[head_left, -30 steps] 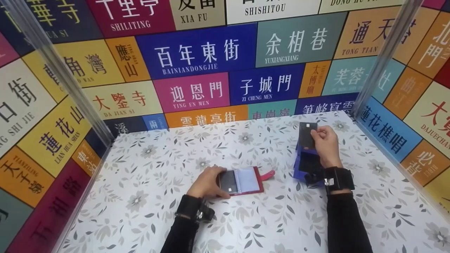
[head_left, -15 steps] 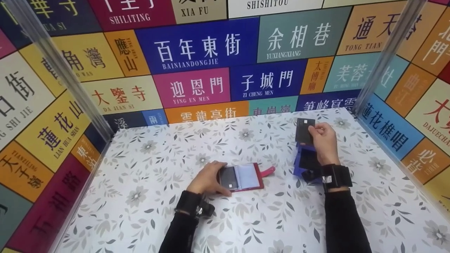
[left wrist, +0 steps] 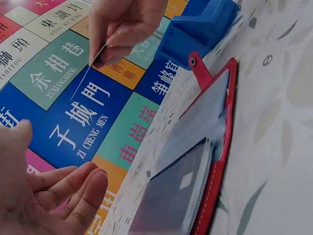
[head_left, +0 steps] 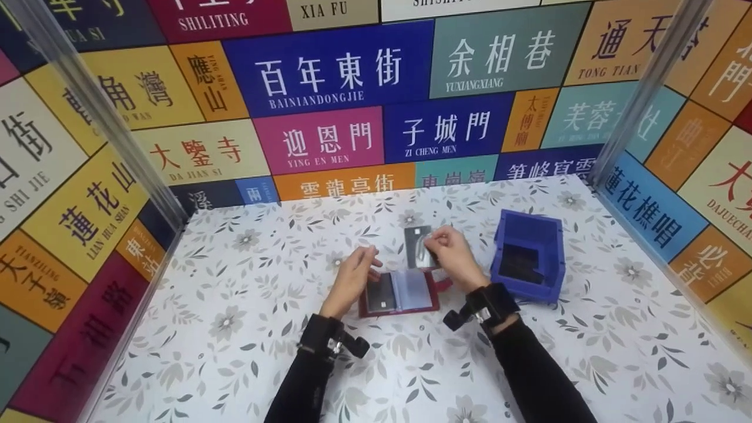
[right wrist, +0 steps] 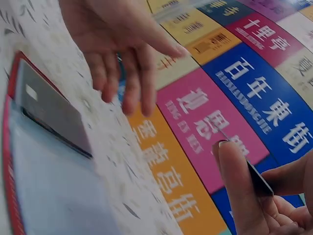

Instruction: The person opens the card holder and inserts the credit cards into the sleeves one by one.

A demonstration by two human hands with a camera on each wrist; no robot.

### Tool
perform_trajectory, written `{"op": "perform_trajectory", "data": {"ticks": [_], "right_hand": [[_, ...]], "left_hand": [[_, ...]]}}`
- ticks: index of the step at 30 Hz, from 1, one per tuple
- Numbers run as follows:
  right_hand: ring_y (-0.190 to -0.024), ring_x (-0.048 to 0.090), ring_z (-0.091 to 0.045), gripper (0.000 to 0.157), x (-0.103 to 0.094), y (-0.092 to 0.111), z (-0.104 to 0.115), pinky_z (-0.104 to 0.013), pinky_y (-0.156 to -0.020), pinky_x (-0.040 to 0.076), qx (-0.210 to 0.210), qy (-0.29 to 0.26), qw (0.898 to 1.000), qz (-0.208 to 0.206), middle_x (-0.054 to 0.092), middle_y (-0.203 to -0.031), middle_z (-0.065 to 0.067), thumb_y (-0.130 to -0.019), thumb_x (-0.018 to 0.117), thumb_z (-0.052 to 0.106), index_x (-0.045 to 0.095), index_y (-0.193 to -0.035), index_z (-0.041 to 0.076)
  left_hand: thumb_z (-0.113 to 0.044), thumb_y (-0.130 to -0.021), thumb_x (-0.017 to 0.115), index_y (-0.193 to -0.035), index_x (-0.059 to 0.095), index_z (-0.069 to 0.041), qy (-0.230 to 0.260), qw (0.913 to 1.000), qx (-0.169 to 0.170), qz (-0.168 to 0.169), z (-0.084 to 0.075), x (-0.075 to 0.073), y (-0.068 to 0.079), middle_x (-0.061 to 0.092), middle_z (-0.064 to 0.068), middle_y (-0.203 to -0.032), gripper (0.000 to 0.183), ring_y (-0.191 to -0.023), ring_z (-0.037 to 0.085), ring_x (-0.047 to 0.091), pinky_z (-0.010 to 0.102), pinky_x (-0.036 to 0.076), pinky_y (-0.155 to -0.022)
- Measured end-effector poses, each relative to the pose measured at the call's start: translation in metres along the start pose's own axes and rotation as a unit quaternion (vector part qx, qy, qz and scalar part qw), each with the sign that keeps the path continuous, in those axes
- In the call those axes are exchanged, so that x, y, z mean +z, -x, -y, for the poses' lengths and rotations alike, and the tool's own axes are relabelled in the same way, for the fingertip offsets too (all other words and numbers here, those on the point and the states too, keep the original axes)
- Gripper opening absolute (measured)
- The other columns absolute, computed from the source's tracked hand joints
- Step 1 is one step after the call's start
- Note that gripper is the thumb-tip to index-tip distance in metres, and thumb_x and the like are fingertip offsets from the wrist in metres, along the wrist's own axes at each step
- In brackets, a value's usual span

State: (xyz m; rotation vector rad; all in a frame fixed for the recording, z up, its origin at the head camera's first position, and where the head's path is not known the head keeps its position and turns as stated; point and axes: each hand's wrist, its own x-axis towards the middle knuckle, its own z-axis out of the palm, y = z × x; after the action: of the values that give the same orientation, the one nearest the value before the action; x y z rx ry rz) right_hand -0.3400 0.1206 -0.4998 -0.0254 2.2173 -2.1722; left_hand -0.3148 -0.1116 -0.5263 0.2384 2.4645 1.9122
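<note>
A dark card with a pale chip [head_left: 416, 247] is pinched between thumb and fingers of my right hand [head_left: 455, 255], raised above the far edge of the card holder. That red card holder [head_left: 433, 296] lies open on the table, its strap pointing right. Its left sleeve contains another dark card [left wrist: 173, 188]; the clear sleeve [head_left: 413, 291] on the right shows no card. My left hand [head_left: 351, 279] hovers at the holder's left side, fingers extended and gripping nothing, as the left wrist view also shows.
A blue plastic bin [head_left: 531, 226] stands to the right, with something dark [head_left: 520, 263] inside. The flower-patterned tabletop [head_left: 247, 352] ends at a wall of coloured signs [head_left: 326, 76]. Clear panel posts [head_left: 637, 111] rise at the back corners.
My right hand has carried the card leftward from above the blue bin to the card holder. My left hand has let go of the holder's left edge and lifted slightly.
</note>
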Motion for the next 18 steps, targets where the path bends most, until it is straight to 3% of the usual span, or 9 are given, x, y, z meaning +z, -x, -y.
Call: {"op": "perform_trajectory", "data": {"ticks": [4,8,11,14,18], "right_hand": [[-0.071,0.064,-0.017,0.010,0.031,0.011,-0.009,-0.038,-0.063,0.064,0.011,-0.012,0.999,0.046,0.057,-0.081,-0.005,-0.104,0.057,0.003,0.049,-0.097,0.002],[-0.070,0.069,-0.022,0.013,0.051,0.020,-0.017,-0.042,-0.063,0.065,0.010,-0.018,0.998,0.066,0.057,-0.084,-0.009,-0.105,0.055,0.005,0.047,-0.095,0.001],[-0.069,0.068,-0.022,0.016,0.059,0.025,-0.022,-0.040,-0.063,0.065,0.004,-0.006,0.997,0.080,0.054,-0.081,-0.008,-0.105,0.056,0.006,0.047,-0.093,0.001],[-0.070,0.067,-0.021,0.018,0.063,0.028,-0.023,-0.041,-0.064,0.065,-0.002,0.008,0.996,0.090,0.053,-0.080,-0.008,-0.105,0.058,0.008,0.048,-0.092,0.000],[-0.070,0.067,-0.020,0.016,0.063,0.029,-0.021,-0.041,-0.064,0.065,-0.004,0.018,0.996,0.088,0.055,-0.083,-0.009,-0.104,0.059,0.008,0.049,-0.093,0.000]], "left_hand": [[-0.045,-0.113,0.033,-0.121,0.059,0.004,0.041,0.9981,-0.045,-0.014,-0.001,0.007,0.001,0.068,0.016,-0.091,0.057,-0.068,0.020,0.065,0.030,0.057,-0.064],[-0.052,-0.111,0.028,-0.115,0.060,-0.003,0.010,0.9979,-0.059,-0.026,-0.002,0.014,0.005,0.058,0.005,-0.075,0.059,-0.054,0.015,0.053,0.026,0.045,-0.049],[-0.048,-0.112,0.030,-0.108,0.061,-0.006,-0.061,0.9962,-0.025,-0.058,-0.001,0.022,0.006,0.057,0.006,-0.076,0.052,-0.059,0.015,0.051,0.028,0.044,-0.053],[-0.037,-0.113,0.035,-0.101,0.060,-0.006,-0.116,0.9879,0.012,-0.102,0.001,0.029,0.005,0.058,0.008,-0.081,0.042,-0.069,0.018,0.053,0.034,0.047,-0.063],[-0.029,-0.112,0.040,-0.096,0.058,-0.005,-0.114,0.9850,0.025,-0.127,0.000,0.033,0.005,0.057,0.008,-0.079,0.034,-0.072,0.020,0.053,0.037,0.049,-0.065]]}}
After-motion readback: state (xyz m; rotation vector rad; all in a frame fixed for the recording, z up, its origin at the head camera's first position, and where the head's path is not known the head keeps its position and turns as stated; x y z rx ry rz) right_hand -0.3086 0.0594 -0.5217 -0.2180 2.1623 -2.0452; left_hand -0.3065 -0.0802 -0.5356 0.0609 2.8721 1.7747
